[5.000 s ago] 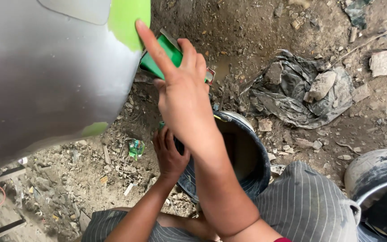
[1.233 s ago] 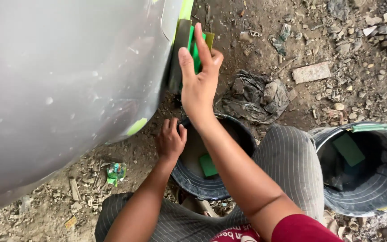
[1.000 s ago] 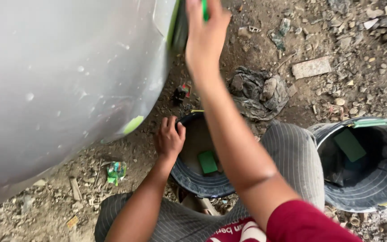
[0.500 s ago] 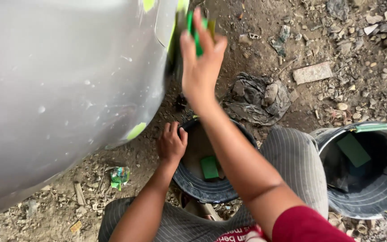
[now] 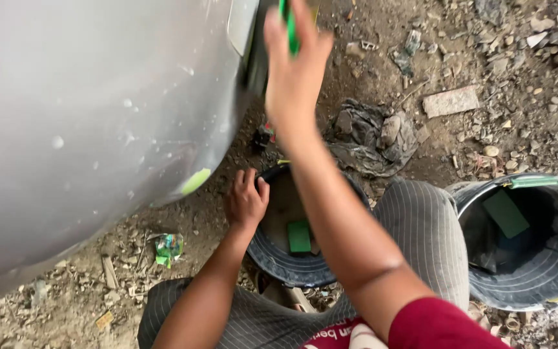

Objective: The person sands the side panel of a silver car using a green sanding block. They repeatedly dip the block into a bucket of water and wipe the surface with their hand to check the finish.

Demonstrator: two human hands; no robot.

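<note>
The right hand (image 5: pixel 295 71) has slid further up the grey curved metal panel (image 5: pixel 98 110), fingers pressing what seems a green sanding block (image 5: pixel 287 26); the left hand (image 5: pixel 247 200) still grips the black rubber bucket (image 5: pixel 292 274) rim below.

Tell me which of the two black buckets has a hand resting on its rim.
The bucket between the knees: the left hand grips its rim. The other bucket, at the right, is untouched.
</note>
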